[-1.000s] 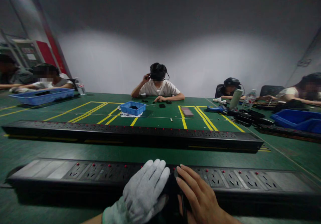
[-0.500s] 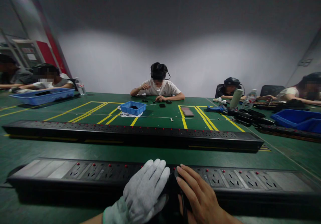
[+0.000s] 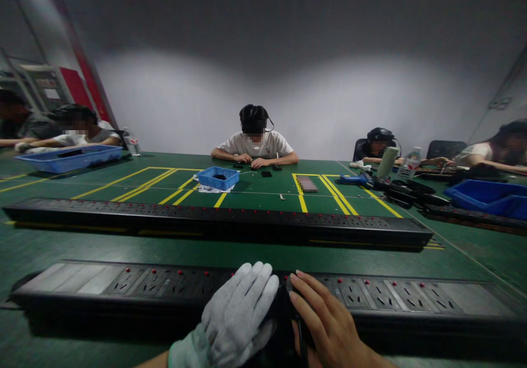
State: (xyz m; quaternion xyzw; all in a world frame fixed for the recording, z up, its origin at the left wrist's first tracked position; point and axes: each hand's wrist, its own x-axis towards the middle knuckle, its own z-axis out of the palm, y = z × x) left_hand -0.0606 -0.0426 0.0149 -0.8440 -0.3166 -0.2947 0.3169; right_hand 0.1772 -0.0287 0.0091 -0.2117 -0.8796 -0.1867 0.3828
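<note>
My left hand, in a grey-white glove, lies flat with fingers stretched over the near black power strip and a dark object sitting between my hands. My bare right hand curves over the right side of that dark object, fingertips on its top. A thin dark rod shows under the right palm. What the dark object is cannot be made out. The strip has several sockets with red switches and runs across the whole width.
A second long black power strip lies further out on the green table with yellow lines. Beyond it stands a small blue tray. A person in a white shirt sits opposite; others sit at left and right with blue bins.
My hands have not moved. The person opposite has lowered the raised hand from the head to the table and now leans over both hands.
</note>
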